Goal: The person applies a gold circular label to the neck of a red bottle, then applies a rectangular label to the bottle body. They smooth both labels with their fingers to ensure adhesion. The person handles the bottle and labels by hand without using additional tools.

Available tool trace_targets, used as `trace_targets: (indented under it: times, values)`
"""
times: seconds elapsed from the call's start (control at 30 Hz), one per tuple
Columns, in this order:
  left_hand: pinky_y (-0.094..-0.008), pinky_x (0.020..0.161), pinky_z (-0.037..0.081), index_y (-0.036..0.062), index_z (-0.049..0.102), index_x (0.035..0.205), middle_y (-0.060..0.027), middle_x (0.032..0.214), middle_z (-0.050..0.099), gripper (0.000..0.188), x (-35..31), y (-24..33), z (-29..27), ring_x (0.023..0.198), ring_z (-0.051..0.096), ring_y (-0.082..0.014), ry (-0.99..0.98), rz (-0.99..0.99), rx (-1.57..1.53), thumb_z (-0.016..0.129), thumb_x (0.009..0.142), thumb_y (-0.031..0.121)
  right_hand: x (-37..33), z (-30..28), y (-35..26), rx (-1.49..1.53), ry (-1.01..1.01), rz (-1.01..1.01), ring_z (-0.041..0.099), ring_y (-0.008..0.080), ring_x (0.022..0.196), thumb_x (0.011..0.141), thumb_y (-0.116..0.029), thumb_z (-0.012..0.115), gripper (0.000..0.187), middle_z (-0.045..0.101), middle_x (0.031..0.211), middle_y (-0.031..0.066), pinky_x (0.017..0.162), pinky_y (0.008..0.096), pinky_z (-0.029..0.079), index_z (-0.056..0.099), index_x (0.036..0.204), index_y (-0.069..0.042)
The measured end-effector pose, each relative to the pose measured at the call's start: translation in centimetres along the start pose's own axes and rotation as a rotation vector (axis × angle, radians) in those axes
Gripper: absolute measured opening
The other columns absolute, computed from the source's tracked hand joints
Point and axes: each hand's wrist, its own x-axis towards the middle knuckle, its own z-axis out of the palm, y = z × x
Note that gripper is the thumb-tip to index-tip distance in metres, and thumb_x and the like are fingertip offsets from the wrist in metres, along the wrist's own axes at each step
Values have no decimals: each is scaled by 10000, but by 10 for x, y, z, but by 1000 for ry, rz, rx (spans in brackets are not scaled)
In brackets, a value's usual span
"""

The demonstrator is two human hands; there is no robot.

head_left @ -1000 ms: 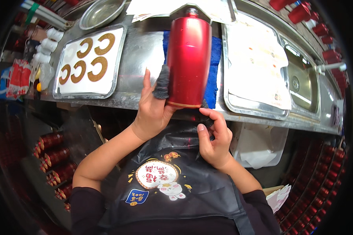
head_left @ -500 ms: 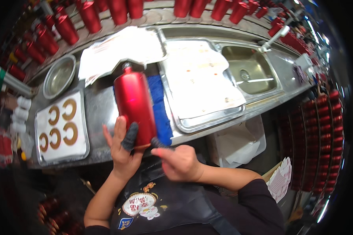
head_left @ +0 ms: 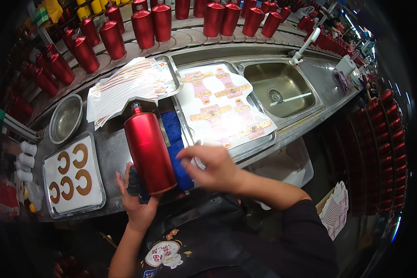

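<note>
**Bottle lying on the cloth, one hand at its base**

Bottle (head_left: 149, 150), red and glossy, lies on its side at centre frame, neck pointing to the upper left, resting on a blue cloth (head_left: 173, 132). The left hand (head_left: 136, 197) cups its base from below, fingers spread and partly open against it. The right hand (head_left: 213, 167) hovers just right of the bottle, fingers loosely curled, holding nothing I can make out. Right of centre sits a tray of gold labels (head_left: 222, 104); lower left, a tray of ring-shaped decals (head_left: 74, 173). Being round and smooth, the bottle could roll off the cloth toward the counter's edge if the cupping hand slackens.
</note>
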Motion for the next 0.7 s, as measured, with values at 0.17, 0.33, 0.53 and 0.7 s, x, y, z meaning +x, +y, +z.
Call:
trace_targets:
  times: [0.17,0.33,0.53,0.7]
  values:
    - [-623,1182,148,30,467,1447,-233,1476,480,788,5,0,5,1386,461,-368,-32,8,-43,837,773,204,45,-106,159,-794,324,623,632,387,1004,832,-196,704,348,618,1108,190,852,470,504,659,1157,-81]
    - [-639,1175,159,20,473,1449,-230,1494,466,791,5,4,4,1374,480,-366,-25,-14,-60,830,754,145,56,-167,259,-596,153,882,684,223,746,694,-332,859,412,720,827,148,694,365,525,729,898,2]
    - [-653,1150,202,22,523,1415,-224,1529,432,791,4,7,4,1355,500,-383,-12,-11,-68,852,701,113,59,-163,236,-758,383,679,709,290,728,789,-281,733,256,732,790,142,688,385,534,751,841,-31]
    - [-582,1165,265,67,652,1291,-220,1468,504,591,6,11,2,1347,522,-327,-15,-73,-130,858,740,127,67,-138,188,-684,312,459,688,264,728,891,-226,645,235,691,754,145,681,368,511,680,845,1]
